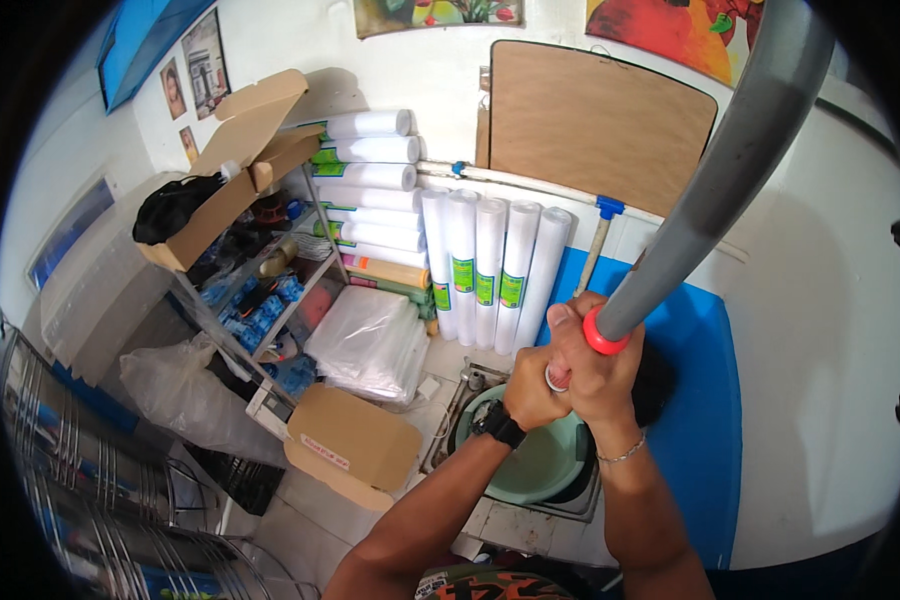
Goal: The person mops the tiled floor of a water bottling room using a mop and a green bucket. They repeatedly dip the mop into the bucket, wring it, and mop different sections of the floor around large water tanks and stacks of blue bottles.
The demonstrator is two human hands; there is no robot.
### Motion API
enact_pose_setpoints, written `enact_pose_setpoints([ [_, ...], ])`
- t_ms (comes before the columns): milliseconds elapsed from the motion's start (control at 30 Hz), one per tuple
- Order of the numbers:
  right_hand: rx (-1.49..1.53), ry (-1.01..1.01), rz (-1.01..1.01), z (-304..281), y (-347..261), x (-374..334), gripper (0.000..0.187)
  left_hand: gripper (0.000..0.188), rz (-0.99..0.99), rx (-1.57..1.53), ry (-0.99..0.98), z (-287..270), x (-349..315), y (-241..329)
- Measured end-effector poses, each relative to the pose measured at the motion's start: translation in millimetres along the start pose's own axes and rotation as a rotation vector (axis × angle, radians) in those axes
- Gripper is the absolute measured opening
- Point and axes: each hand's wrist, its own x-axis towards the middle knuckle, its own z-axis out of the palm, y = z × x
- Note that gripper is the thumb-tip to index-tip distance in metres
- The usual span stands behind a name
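A thick grey pole (pixel 710 190) with a red collar (pixel 606 332) slants from the upper right down into my two hands, very close to the camera. My right hand (pixel 598 375), a thin bracelet at its wrist, is wrapped round it just below the collar. Pressed against it, my left hand (pixel 536 388) is closed at the lower end of the pole and wears a black watch (pixel 500 424). A small whitish rim shows between the hands; what it belongs to is unclear. Beneath them sits a pale green basin (pixel 537 492) with cloudy liquid.
The basin stands on a stove-like metal frame (pixel 440 455). White rolls (pixel 490 270) lean at the wall beside a blue panel (pixel 700 420). Left are a cluttered shelf (pixel 290 300), folded plastic sheets (pixel 370 340), a cardboard box (pixel 355 445) and metal chairs (pixel 90 500).
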Motion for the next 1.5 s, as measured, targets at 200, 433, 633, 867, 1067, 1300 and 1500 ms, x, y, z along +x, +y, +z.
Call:
enact_pose_setpoints([
  [200, -0.016, -0.039, 0.002, 18, -14, -14, 0.043, 0.022, -0.035, 0.039, 0.037, -13, -13, 21],
  [433, -0.361, -0.076, -0.195, 24, -9, -43, 0.037, 0.029, -0.034, -0.017, 0.056, -21, -41, 26],
  [633, -0.179, -0.012, -0.075, 67, -15, -82, 0.036, 0.034, -0.221, -0.112, 0.496, -18, -79, 83],
  [867, -0.053, -0.34, -0.069, 165, -137, -150, 0.032, 0.036, -0.003, 0.003, 0.975, -55, -144, 206],
  [1067, 0.575, -0.99, 0.183, 218, -220, -185, 0.026, 0.064, 0.046, -0.121, 0.275, -167, -251, 230],
  [1300, 0.645, -1.052, 0.502, 252, -133, -312, 0.025, 0.031, -0.743, 0.396, 0.756, -255, -478, 255],
  [1500, 0.3, -1.243, 0.572, 252, -8, -520, 0.021, 0.058, -0.714, 0.638, 0.754, -205, -613, 273],
])
